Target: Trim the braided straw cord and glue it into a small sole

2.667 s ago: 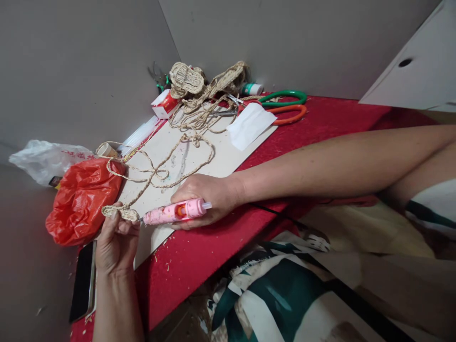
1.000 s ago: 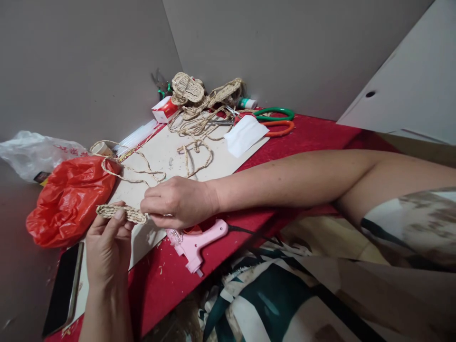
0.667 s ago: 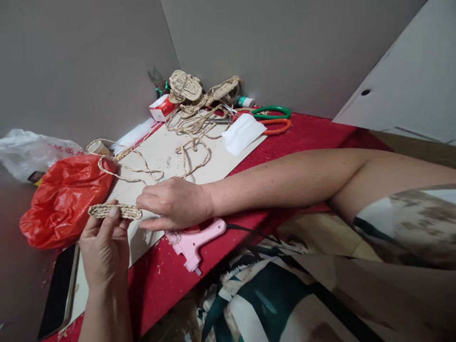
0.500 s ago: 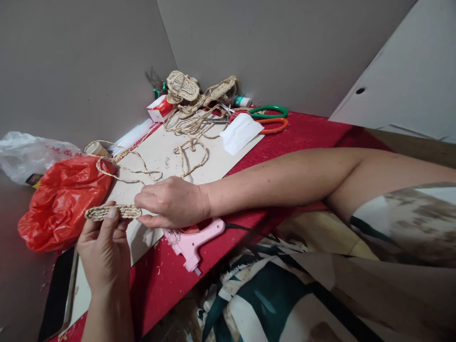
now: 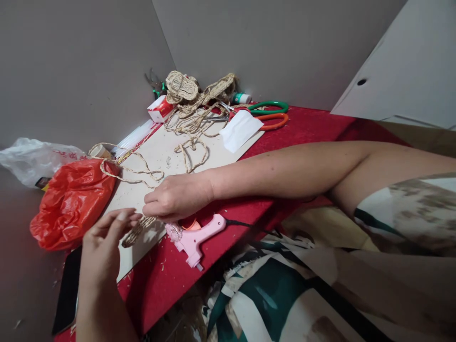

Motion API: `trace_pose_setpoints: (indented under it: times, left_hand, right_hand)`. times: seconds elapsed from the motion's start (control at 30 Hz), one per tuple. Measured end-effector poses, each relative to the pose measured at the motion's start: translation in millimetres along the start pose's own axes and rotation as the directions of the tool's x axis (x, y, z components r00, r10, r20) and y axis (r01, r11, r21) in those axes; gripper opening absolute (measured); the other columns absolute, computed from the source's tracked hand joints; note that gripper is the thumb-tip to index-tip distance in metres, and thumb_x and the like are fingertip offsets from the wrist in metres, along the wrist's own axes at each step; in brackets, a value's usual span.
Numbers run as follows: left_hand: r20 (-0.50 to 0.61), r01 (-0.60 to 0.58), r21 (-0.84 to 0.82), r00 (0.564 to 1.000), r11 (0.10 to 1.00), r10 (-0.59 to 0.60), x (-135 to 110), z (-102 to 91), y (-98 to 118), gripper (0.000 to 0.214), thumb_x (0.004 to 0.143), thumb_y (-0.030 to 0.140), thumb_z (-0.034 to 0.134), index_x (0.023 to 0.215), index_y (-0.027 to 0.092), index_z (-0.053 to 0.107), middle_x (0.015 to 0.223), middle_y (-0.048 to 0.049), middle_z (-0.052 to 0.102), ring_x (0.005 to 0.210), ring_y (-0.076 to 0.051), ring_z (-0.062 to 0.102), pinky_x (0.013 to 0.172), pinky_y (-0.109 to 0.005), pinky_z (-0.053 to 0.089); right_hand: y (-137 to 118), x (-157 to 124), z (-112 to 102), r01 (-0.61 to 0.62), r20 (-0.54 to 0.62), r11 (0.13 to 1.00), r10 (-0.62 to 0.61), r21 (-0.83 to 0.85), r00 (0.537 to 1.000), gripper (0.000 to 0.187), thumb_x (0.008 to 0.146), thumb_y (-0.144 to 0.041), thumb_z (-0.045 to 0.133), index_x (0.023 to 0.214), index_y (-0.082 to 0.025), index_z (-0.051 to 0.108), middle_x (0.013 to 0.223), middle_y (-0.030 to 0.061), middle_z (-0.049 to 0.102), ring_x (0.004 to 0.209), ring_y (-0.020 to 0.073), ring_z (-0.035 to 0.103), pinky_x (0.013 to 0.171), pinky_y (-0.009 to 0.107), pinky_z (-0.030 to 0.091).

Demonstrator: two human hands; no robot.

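A small braided straw piece [image 5: 138,232], flat with several ridges, slants between my two hands above the cardboard. My right hand [image 5: 173,197] is closed on its upper end, knuckles up, and hides that end. My left hand [image 5: 109,232] is beside its other side, fingers loosely bent and partly apart, the thumb off the straw. Whether the left fingertips still touch the piece is hard to see. A loose straw cord [image 5: 144,168] lies just beyond the hands. The pink hot glue gun [image 5: 199,240] rests close to my right wrist.
Cardboard [image 5: 142,194] lies on the red tabletop [image 5: 320,123]. A red plastic bag [image 5: 74,199] and dark phone [image 5: 67,289] are at left. Behind are a coiled straw cord [image 5: 192,118], woven straw pieces [image 5: 181,88], scissors [image 5: 274,121] and white paper [image 5: 242,130].
The straw piece has turned from level to slanting and moved right and nearer me. My right hand has taken its end; my left fingers have come off its face.
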State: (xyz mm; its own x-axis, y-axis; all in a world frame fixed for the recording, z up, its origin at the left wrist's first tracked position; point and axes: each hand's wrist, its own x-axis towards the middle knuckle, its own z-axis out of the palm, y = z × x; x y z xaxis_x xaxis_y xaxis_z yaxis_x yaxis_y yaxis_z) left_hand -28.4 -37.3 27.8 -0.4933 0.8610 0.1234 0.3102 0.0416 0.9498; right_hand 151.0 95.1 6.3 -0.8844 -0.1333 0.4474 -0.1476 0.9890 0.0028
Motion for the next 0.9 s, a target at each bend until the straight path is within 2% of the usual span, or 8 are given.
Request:
trace_pose_setpoints:
  times: [0.07, 0.1, 0.2, 0.27, 0.4, 0.57, 0.9]
  left_hand:
    - [0.191, 0.123, 0.096, 0.972, 0.988, -0.140, 0.2, -2.2, -4.0, 0.027, 0.069, 0.037, 0.077, 0.084, 0.015, 0.074, 0.066, -0.0034, 0.067, 0.058, -0.012, 0.058, 0.054, -0.019, 0.045]
    - [0.248, 0.155, 0.122, 0.952, 0.980, -0.181, 0.4, -2.5, -5.1, 0.026, 0.070, 0.037, 0.076, 0.084, 0.015, 0.074, 0.063, -0.0019, 0.065, 0.054, -0.011, 0.054, 0.050, -0.019, 0.043]
    - [0.325, 0.218, 0.113, 0.914, 0.969, -0.244, 0.8, -0.2, -3.7, 0.022, 0.073, 0.036, 0.073, 0.079, 0.016, 0.074, 0.056, 0.0009, 0.060, 0.046, -0.008, 0.045, 0.046, -0.019, 0.039]
    - [0.351, 0.259, 0.074, 0.897, 0.963, -0.268, 0.7, 2.7, -0.7, 0.023, 0.073, 0.038, 0.074, 0.075, 0.015, 0.074, 0.055, -0.0001, 0.060, 0.045, -0.009, 0.046, 0.046, -0.020, 0.040]
    - [0.364, 0.328, 0.018, 0.878, 0.944, -0.312, 0.4, 6.3, 1.2, 0.024, 0.069, 0.037, 0.077, 0.072, 0.013, 0.074, 0.059, -0.0047, 0.065, 0.050, -0.014, 0.057, 0.051, -0.024, 0.047]
    - [0.350, 0.375, -0.030, 0.872, 0.926, -0.342, 1.1, 6.6, -3.4, 0.025, 0.067, 0.035, 0.079, 0.078, 0.013, 0.074, 0.064, -0.0069, 0.070, 0.056, -0.019, 0.064, 0.058, -0.030, 0.053]
    - [0.329, 0.404, -0.111, 0.877, 0.908, -0.350, -0.8, 11.7, -1.7, 0.028, 0.060, 0.034, 0.084, 0.075, 0.013, 0.073, 0.062, -0.0073, 0.070, 0.051, -0.019, 0.064, 0.052, -0.029, 0.054]
  right_hand:
    - [0.6, -0.8, -2.8, 0.046, 0.024, 0.999, -0.046, 0.000, 0.999, 0.011, 0.091, -0.019, 0.045, 0.099, -0.017, 0.052, 0.095, 0.0050, 0.059, 0.074, 0.0143, 0.055, 0.058, 0.027, 0.030]
    - [1.2, -1.2, -3.9, 0.065, 0.031, 0.998, -0.064, -0.004, 0.997, 0.011, 0.091, -0.019, 0.046, 0.100, -0.017, 0.052, 0.095, 0.0049, 0.059, 0.074, 0.0141, 0.055, 0.058, 0.027, 0.030]
    - [4.3, -2.6, -5.4, 0.097, 0.015, 0.995, -0.097, -0.006, 0.995, 0.010, 0.091, -0.019, 0.046, 0.098, -0.017, 0.053, 0.095, 0.0043, 0.058, 0.072, 0.0135, 0.054, 0.058, 0.027, 0.029]
    - [7.1, -3.8, -4.8, 0.116, -0.029, 0.993, -0.115, 0.019, 0.993, 0.009, 0.092, -0.020, 0.046, 0.097, -0.017, 0.053, 0.095, 0.0037, 0.058, 0.072, 0.0127, 0.053, 0.059, 0.026, 0.030]
    - [11.8, -5.6, -3.7, 0.125, -0.097, 0.990, -0.118, 0.070, 0.988, 0.006, 0.091, -0.020, 0.048, 0.094, -0.017, 0.052, 0.096, 0.0037, 0.058, 0.073, 0.0117, 0.052, 0.061, 0.025, 0.032]
    - [13.7, -6.2, -5.9, 0.121, -0.102, 0.985, -0.108, 0.123, 0.989, 0.004, 0.089, -0.019, 0.051, 0.093, -0.017, 0.052, 0.097, 0.0044, 0.058, 0.075, 0.0119, 0.052, 0.064, 0.025, 0.033]
    - [13.1, -6.3, -7.6, 0.130, -0.112, 0.978, -0.113, 0.163, 0.987, 0.005, 0.090, -0.020, 0.053, 0.092, -0.016, 0.052, 0.097, 0.0051, 0.058, 0.077, 0.0115, 0.053, 0.065, 0.024, 0.035]
